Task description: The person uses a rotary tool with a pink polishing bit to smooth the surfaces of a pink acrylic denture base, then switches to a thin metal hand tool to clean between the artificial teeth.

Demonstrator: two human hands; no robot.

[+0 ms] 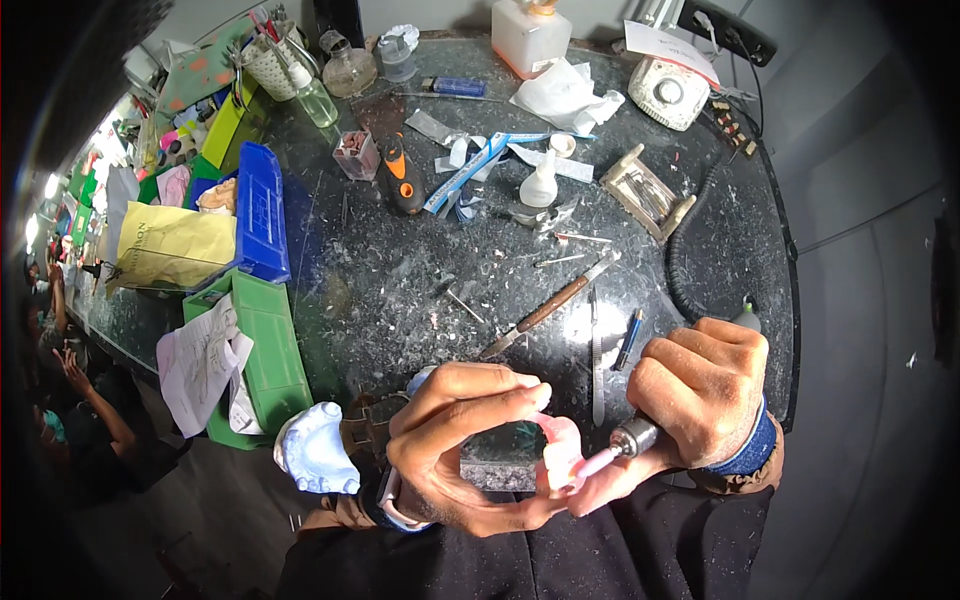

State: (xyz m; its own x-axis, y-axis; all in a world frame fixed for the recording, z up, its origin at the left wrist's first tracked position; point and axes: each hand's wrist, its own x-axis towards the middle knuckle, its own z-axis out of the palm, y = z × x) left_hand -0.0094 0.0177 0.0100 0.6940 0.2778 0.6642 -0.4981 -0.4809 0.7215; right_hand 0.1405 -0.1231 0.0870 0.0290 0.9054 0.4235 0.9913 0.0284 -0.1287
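The person's left hand (460, 440) pinches a pink denture piece (562, 455) between thumb and curled fingers, just past the near edge of the dark, dust-strewn workbench (400, 270), over their dark apron. The right hand (705, 390) is closed in a fist around a rotary handpiece (632, 437), whose pink tip touches the denture's right side. The handpiece's black ribbed hose (685, 250) loops along the bench's right edge toward a white control box (670, 92) at the far right corner. A white plaster cast (318, 450) sits at the near left corner, beside a green tray (262, 345). A wooden-handled knife (545, 305) and a metal blade (597, 370) lie near the near edge, just beyond the hands.
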